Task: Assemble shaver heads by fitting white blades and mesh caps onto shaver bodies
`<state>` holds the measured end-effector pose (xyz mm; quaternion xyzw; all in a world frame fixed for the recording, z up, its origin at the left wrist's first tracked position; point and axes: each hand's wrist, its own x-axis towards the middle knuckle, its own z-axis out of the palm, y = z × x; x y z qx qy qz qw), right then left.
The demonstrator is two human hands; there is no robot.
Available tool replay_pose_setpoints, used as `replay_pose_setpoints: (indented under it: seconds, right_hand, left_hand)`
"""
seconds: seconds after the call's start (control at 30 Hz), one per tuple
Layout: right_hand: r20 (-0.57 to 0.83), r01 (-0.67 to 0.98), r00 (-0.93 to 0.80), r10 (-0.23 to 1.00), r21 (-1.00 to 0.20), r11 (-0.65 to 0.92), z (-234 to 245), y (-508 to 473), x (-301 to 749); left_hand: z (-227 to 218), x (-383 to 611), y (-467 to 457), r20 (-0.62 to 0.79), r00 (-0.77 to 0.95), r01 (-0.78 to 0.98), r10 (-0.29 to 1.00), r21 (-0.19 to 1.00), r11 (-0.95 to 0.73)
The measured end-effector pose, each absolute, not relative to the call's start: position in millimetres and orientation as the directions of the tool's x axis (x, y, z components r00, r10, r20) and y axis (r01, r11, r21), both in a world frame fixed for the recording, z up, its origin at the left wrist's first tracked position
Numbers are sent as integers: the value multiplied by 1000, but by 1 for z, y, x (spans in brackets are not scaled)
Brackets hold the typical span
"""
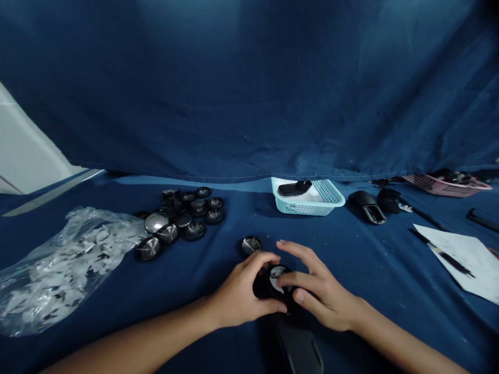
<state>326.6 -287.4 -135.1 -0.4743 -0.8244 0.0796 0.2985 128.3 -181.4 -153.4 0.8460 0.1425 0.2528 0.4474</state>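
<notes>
In the head view, my left hand (249,288) curves its thumb and fingers around a black round cap (286,270) with a white insert (276,279) inside its rim. My right hand (319,291) reaches in from the other side, fingers spread, one fingertip on the white insert and the thumb beside the rim. Under my hands lies a long black housing (298,343); whether it joins the round cap is hidden. Just beyond my left fingers sits another black round cap (251,244) with a metal mesh centre.
Left, several mesh-centred black caps (195,230) cluster beside a clear bag (70,270) of white pieces. A light-blue basket (307,209) holds a black part. Right are black housings (364,202), white paper (468,259) with a dark tool, and a pink basket (444,187). A blue curtain (249,93) hangs behind.
</notes>
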Motion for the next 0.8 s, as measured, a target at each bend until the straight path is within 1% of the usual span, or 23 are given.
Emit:
replay_pose_setpoints:
  seconds: [0.07,0.17,0.23,0.27,0.33,0.43,0.47,0.53,0.6,0.67,0.73,0.8]
  right_hand:
    - [415,739,-387,823,-395,546,-136,-286,326]
    - [426,780,-398,813,-309,544,-138,-283,328]
    - [423,806,-369,828,-299,512,-140,-282,329]
    - [419,810,-339,842,-325,488,-140,-282,329]
    - [404,793,-264,876,-425,436,-142,-283,330]
    - [386,717,-189,903,-575,395,-142,-286,329]
    - [389,689,-190,902,-601,404,-143,-288,329]
    - [407,651,-223,886,-614,446,-143,-289,328]
    - [421,646,-277,864,-584,491,-145,-290,327]
    - [423,676,-323,847,-524,519,-147,-289,326]
    - [426,730,-338,839,-444,519,-149,-288,324]
    - [434,787,-311,846,-381,485,-150,-286,323]
  left_hand:
    - [-153,128,-181,306,830,16,467,823,-567]
    - [-153,128,-181,306,833,22,462,815,-579]
    - [-153,128,-181,309,830,27,464,810,-586]
    - [-153,128,-181,309,828,30,468,809,-587]
    - [-153,127,-181,300,828,38,473,812,-583]
    - [-153,127,-182,290,831,42,475,819,-573]
    - [-153,127,-182,289,830,42,476,820,-571]
    - [-153,128,-181,294,830,34,475,822,-568]
    - [-154,128,-181,297,831,22,470,828,-561]
    - [-154,128,-181,300,832,14,467,830,-558]
    - [-154,127,-181,303,831,16,467,825,-564]
    - [-153,127,-181,302,829,24,470,821,-571]
